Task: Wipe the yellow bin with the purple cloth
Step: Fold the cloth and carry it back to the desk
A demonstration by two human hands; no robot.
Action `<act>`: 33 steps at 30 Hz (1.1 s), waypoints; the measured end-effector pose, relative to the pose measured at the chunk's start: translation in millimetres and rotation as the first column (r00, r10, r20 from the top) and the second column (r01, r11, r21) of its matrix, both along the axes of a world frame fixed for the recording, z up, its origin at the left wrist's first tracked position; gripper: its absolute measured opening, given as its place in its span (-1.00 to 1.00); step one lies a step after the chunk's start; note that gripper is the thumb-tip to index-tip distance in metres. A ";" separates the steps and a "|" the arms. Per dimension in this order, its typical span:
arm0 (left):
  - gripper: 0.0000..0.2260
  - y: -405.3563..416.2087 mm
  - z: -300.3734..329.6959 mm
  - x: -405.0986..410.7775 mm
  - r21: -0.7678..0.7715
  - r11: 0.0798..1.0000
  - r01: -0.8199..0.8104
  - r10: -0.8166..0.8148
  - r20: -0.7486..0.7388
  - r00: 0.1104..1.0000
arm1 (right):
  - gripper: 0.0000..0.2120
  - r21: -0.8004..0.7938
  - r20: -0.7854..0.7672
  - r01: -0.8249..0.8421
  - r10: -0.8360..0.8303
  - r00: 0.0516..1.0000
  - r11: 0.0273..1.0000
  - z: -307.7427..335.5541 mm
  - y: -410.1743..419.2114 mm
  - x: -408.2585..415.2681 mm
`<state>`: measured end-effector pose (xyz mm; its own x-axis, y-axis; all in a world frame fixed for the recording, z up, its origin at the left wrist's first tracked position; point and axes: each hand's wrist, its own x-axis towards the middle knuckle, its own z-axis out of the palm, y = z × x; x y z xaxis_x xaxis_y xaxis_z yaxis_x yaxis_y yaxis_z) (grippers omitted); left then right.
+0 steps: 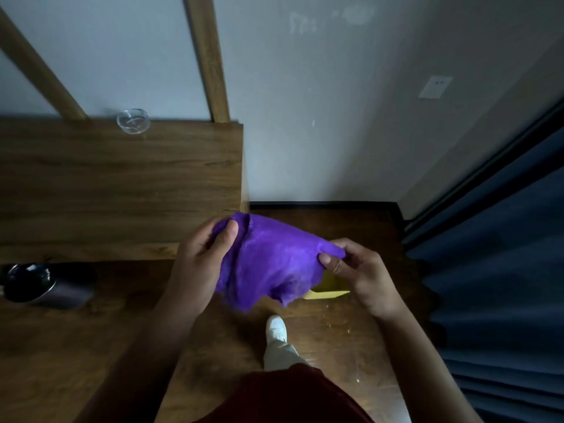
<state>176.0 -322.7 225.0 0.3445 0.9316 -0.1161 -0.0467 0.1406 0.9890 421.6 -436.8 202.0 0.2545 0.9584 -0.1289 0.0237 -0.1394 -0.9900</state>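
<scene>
The purple cloth (271,261) hangs spread in the air between both hands, above the floor. My left hand (198,264) grips its left edge, thumb on top. My right hand (357,270) pinches its right corner between thumb and fingers. The yellow bin (328,288) stands on the wooden floor below; only a small yellow part of it shows under the cloth's right side, the rest is hidden by the cloth and my right hand.
A wooden desk (122,184) stands at left with a glass bowl (133,121) near its back edge. A dark cup-like object (45,285) lies on the floor at left. Dark blue curtains (503,285) hang at right. My white shoe (276,329) is below the cloth.
</scene>
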 end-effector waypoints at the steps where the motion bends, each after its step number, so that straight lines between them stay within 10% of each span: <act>1: -0.81 10.5 -2.3 -3.9 0.000 1.000 -0.029 0.029 -0.056 0.998 | -0.86 0.007 -0.010 0.002 -0.002 1.000 1.000 -1.9 17.3 0.3; 11: -0.77 142.8 -72.9 -56.9 -0.212 0.943 -0.257 0.201 -0.253 0.946 | -0.85 -0.129 0.127 -0.136 0.152 0.980 0.982 -46.9 191.6 -36.2; 23: -0.89 293.3 -169.4 -99.9 -0.422 0.897 -0.132 -0.075 -0.439 0.895 | -0.90 -0.505 0.288 0.020 0.147 0.946 0.863 -145.5 318.1 -97.7; 33: -0.71 367.0 -221.0 -99.4 -0.159 0.943 0.293 -0.301 -0.782 0.545 | -0.53 -0.546 0.514 0.244 0.091 0.853 0.801 -181.5 376.9 -109.9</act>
